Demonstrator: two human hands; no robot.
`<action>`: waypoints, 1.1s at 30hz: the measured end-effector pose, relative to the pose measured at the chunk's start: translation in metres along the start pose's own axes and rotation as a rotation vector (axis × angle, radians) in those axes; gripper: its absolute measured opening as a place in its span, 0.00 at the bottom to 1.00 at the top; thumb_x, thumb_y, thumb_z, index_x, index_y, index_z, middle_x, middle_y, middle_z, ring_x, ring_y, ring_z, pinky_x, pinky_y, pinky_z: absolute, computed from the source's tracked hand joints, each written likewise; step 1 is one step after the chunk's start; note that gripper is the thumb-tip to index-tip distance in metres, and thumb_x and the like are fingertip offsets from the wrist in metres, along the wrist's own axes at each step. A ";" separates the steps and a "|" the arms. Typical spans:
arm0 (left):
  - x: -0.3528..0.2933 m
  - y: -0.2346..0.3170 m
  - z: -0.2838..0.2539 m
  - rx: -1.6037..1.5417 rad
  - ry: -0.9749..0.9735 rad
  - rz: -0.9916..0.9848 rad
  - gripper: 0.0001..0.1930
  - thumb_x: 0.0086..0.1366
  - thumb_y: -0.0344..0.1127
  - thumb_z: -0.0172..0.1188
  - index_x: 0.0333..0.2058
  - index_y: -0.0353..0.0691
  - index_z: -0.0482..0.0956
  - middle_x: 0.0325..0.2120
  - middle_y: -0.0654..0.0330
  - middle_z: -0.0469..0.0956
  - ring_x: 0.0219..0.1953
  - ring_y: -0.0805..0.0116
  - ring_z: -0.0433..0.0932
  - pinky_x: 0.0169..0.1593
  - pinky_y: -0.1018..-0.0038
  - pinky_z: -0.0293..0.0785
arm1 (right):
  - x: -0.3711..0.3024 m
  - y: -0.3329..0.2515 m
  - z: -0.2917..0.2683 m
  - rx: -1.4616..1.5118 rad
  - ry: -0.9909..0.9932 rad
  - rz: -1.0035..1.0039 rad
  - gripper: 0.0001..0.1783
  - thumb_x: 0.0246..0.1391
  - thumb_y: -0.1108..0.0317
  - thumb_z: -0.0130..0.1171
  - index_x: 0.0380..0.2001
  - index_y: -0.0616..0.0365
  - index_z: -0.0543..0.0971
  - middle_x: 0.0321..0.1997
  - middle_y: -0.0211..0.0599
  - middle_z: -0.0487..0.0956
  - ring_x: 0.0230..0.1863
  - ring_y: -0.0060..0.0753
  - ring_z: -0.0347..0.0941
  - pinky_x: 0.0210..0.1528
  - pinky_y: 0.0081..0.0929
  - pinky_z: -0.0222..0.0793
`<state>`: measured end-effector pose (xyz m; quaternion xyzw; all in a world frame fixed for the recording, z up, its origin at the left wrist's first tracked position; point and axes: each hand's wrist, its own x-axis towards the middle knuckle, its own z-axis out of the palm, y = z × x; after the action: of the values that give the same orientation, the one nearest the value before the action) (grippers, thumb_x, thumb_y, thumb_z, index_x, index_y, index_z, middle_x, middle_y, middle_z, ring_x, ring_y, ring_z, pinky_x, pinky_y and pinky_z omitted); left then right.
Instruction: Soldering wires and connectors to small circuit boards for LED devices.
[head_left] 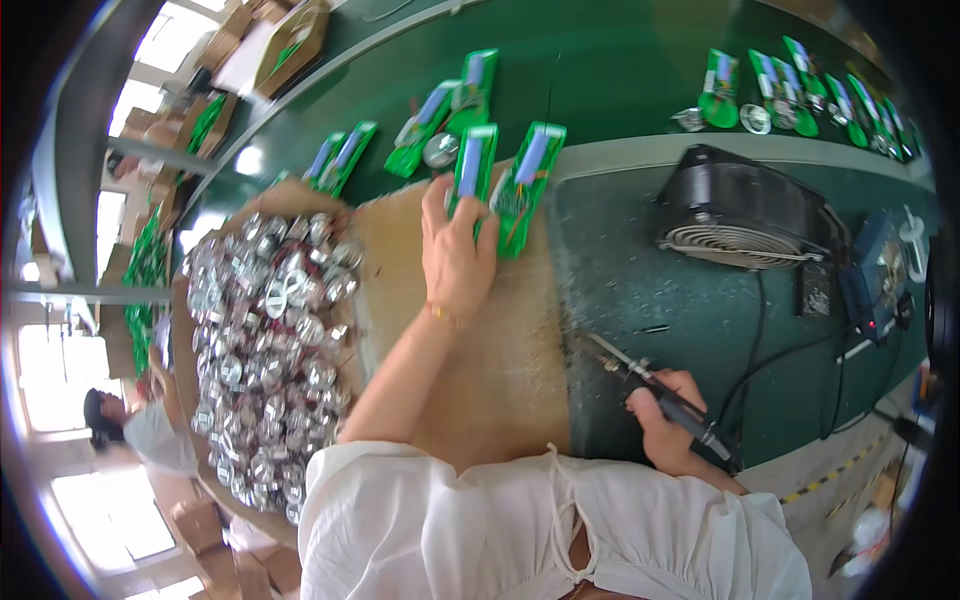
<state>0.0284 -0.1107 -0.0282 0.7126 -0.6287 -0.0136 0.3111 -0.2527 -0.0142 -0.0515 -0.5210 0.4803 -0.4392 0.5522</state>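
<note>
My left hand (458,245) reaches over the brown work mat and grips the lower end of a green plastic shell (474,160) with a blue-violet battery-like block in it. Right beside it lies a second green shell (522,190), its small wires and circuit parts showing. My right hand (668,415) is wrapped round the dark handle of a soldering iron (690,420), whose metal tip points up and left over the dark green surface. The left fingertips partly cover the lower end of the held shell.
At left, a cardboard box (180,300) holds many shiny metal round parts (270,320). More green shells (720,90) lie along the far bench (620,70). A black fan (750,205) stands at right, near a blue soldering station (872,270) and cables (755,370). Another person (160,435) sits far left.
</note>
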 end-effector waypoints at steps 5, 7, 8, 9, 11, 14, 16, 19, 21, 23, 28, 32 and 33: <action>-0.113 0.007 -0.048 -0.028 0.002 -0.190 0.05 0.52 0.29 0.58 0.27 0.38 0.72 0.56 0.41 0.55 0.57 0.41 0.57 0.57 0.58 0.56 | -0.002 -0.004 0.003 0.041 0.018 0.019 0.09 0.50 0.74 0.56 0.33 0.65 0.69 0.24 0.36 0.74 0.24 0.21 0.71 0.29 0.19 0.68; -0.139 0.025 -0.063 0.037 -0.030 -0.190 0.04 0.51 0.33 0.59 0.25 0.40 0.76 0.58 0.44 0.53 0.59 0.39 0.52 0.59 0.53 0.49 | -0.001 0.000 0.007 0.045 0.043 -0.027 0.09 0.50 0.74 0.56 0.33 0.65 0.69 0.23 0.36 0.74 0.23 0.21 0.71 0.28 0.18 0.68; -0.150 0.033 -0.068 0.058 -0.053 -0.190 0.04 0.51 0.34 0.59 0.25 0.41 0.77 0.59 0.45 0.53 0.60 0.39 0.51 0.60 0.52 0.48 | 0.000 0.001 0.008 0.029 0.047 -0.050 0.09 0.51 0.73 0.55 0.33 0.65 0.69 0.23 0.36 0.74 0.23 0.21 0.71 0.27 0.17 0.68; -0.161 0.037 -0.071 0.070 -0.100 -0.216 0.04 0.51 0.35 0.59 0.25 0.42 0.79 0.59 0.48 0.55 0.61 0.40 0.50 0.60 0.51 0.46 | 0.000 0.001 0.009 0.012 0.054 -0.073 0.09 0.51 0.72 0.55 0.34 0.66 0.69 0.22 0.35 0.74 0.23 0.20 0.70 0.27 0.17 0.68; -0.175 0.031 -0.079 0.027 -0.042 -0.232 0.04 0.50 0.35 0.60 0.25 0.43 0.79 0.58 0.49 0.57 0.60 0.40 0.51 0.60 0.51 0.47 | 0.001 0.001 0.011 0.024 0.076 -0.108 0.10 0.51 0.71 0.55 0.34 0.66 0.69 0.22 0.35 0.74 0.21 0.20 0.70 0.26 0.17 0.68; -0.170 0.007 -0.100 0.178 0.190 -0.313 0.05 0.49 0.37 0.61 0.25 0.44 0.78 0.49 0.53 0.65 0.56 0.51 0.59 0.57 0.54 0.50 | -0.001 0.006 0.010 0.032 0.084 -0.151 0.10 0.52 0.70 0.55 0.34 0.66 0.70 0.21 0.36 0.74 0.21 0.20 0.69 0.25 0.17 0.67; -0.155 -0.023 -0.113 0.485 0.262 -0.357 0.06 0.49 0.38 0.62 0.24 0.45 0.78 0.41 0.57 0.68 0.52 0.57 0.61 0.56 0.54 0.50 | 0.000 0.008 0.009 0.018 0.098 -0.171 0.10 0.52 0.70 0.55 0.33 0.66 0.70 0.21 0.35 0.74 0.21 0.20 0.69 0.24 0.16 0.67; -0.159 -0.053 -0.137 0.877 0.039 -0.450 0.05 0.50 0.39 0.60 0.25 0.47 0.79 0.37 0.64 0.68 0.50 0.61 0.62 0.55 0.50 0.48 | -0.003 0.005 0.012 0.028 0.063 -0.195 0.10 0.52 0.69 0.56 0.33 0.65 0.70 0.21 0.35 0.74 0.21 0.20 0.69 0.25 0.16 0.67; -0.160 -0.079 -0.120 0.987 0.067 -0.452 0.06 0.54 0.37 0.55 0.25 0.48 0.80 0.35 0.65 0.69 0.49 0.63 0.63 0.55 0.49 0.49 | -0.005 0.007 0.012 0.030 0.066 -0.190 0.10 0.52 0.69 0.56 0.33 0.66 0.70 0.22 0.35 0.74 0.21 0.20 0.70 0.25 0.16 0.67; -0.156 -0.091 -0.120 1.006 0.068 -0.410 0.08 0.55 0.36 0.52 0.24 0.46 0.80 0.33 0.64 0.71 0.48 0.63 0.65 0.55 0.51 0.51 | -0.008 0.007 0.011 0.013 0.053 -0.171 0.10 0.52 0.70 0.56 0.34 0.66 0.70 0.22 0.36 0.74 0.22 0.21 0.70 0.25 0.16 0.68; -0.156 -0.098 -0.120 1.074 0.122 -0.267 0.07 0.54 0.34 0.52 0.26 0.44 0.79 0.32 0.64 0.72 0.47 0.65 0.66 0.54 0.58 0.54 | -0.020 0.000 0.007 0.011 0.051 -0.186 0.11 0.51 0.71 0.57 0.34 0.67 0.70 0.23 0.37 0.74 0.22 0.21 0.71 0.26 0.17 0.69; -0.161 -0.081 -0.119 1.052 0.168 -0.226 0.05 0.52 0.34 0.54 0.26 0.43 0.77 0.30 0.62 0.72 0.45 0.66 0.68 0.54 0.59 0.54 | -0.026 -0.005 0.006 0.026 0.031 -0.189 0.11 0.51 0.71 0.57 0.34 0.67 0.70 0.24 0.38 0.74 0.22 0.21 0.71 0.27 0.17 0.70; -0.161 -0.069 -0.122 0.768 0.191 -0.296 0.04 0.52 0.33 0.54 0.26 0.41 0.76 0.27 0.61 0.72 0.40 0.64 0.70 0.51 0.60 0.57 | -0.027 -0.007 0.006 0.023 0.036 -0.187 0.11 0.51 0.71 0.57 0.34 0.67 0.70 0.24 0.38 0.74 0.22 0.21 0.71 0.27 0.17 0.70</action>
<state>0.1055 0.0882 -0.0218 0.8575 -0.4472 0.2432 0.0747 -0.2508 0.0132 -0.0431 -0.5493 0.4343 -0.5038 0.5059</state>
